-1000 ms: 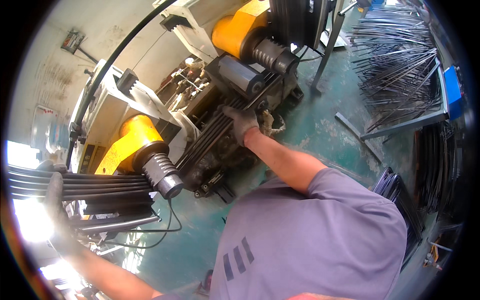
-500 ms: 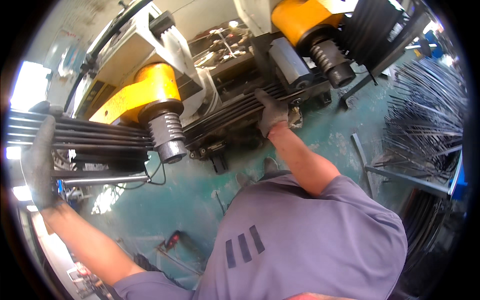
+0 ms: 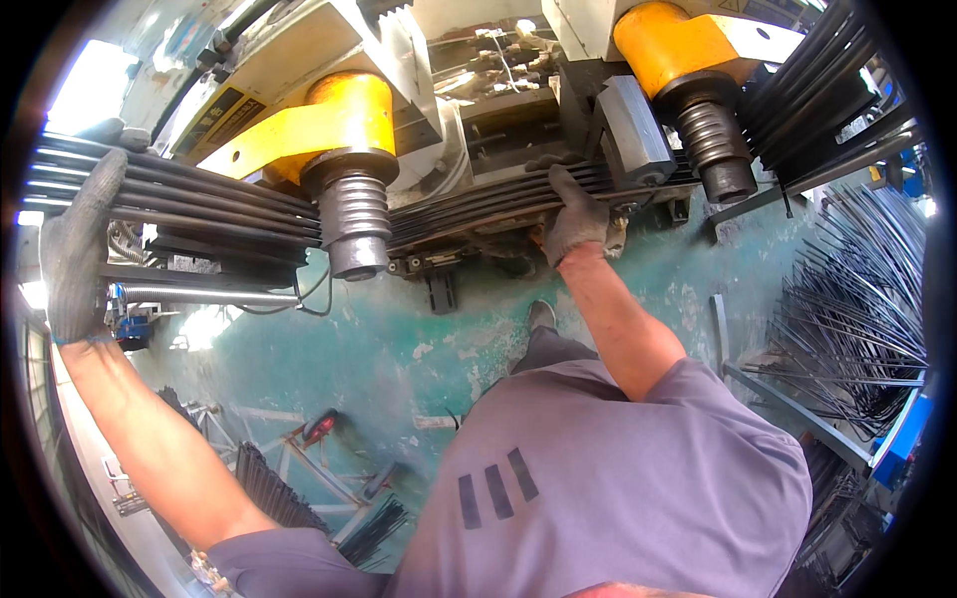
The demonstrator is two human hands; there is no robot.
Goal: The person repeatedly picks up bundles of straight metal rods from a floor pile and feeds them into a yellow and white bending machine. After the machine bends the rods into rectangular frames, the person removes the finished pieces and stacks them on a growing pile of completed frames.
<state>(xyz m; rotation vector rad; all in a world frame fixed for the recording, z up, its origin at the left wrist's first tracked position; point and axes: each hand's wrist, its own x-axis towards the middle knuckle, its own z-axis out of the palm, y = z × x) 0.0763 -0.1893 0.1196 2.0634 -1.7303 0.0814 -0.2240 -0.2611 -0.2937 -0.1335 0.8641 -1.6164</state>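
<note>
Since earlier frame, our view has swung round. Long dark bars (image 3: pixel 469 212) run from our left hand (image 3: pixel 80 239) to right hand (image 3: pixel 577 221); yellow arm (image 3: pixel 351 115) between them; grey block (image 3: pixel 636 130) beside right hand. Both hands partly closed round bars.

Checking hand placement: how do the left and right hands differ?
The left hand is on dark rods left of both yellow brackets; the right hand, on dark rods between them. The left hand looks larger in view; the right hand, smaller. Both wear grey gloves.
</note>
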